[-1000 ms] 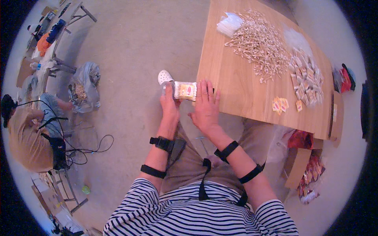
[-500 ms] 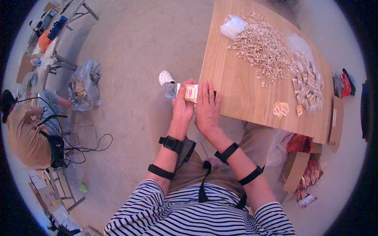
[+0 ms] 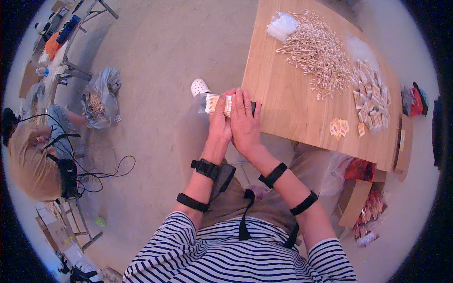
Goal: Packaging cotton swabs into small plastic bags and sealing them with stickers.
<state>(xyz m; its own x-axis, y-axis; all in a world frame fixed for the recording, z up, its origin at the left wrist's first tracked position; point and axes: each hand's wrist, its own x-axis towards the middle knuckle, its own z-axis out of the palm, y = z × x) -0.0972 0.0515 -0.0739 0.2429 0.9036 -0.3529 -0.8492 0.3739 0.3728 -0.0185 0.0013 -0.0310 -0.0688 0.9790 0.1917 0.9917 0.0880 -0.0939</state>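
My left hand [image 3: 219, 125] is closed round a small clear packet of cotton swabs [image 3: 212, 104], its thumb lying across the front. Loose clear film sticks out at the packet's left end. Against the packet's right side rests my right hand [image 3: 245, 123], fingers stretched out and close together. Part of a small dark object [image 3: 255, 108] shows beside the right fingers. Both hands are just left of the wooden table's [image 3: 283, 104] near-left corner. On the table lie a heap of loose cotton swabs [image 3: 318, 52], a pile of filled packets [image 3: 370, 96] and several small yellow cards [image 3: 339, 126].
Crumpled clear plastic bags [image 3: 283, 27] lie by the swab heap. An open cardboard box [image 3: 355, 203] with red packages stands below the table. Another person [image 3: 35, 160] sits at the left, near a grey plastic bag [image 3: 101, 101] and cables on the floor.
The packet has been turned: its yellow card faced up before, and now a row of swabs shows. Both hands have moved slightly farther from my body.
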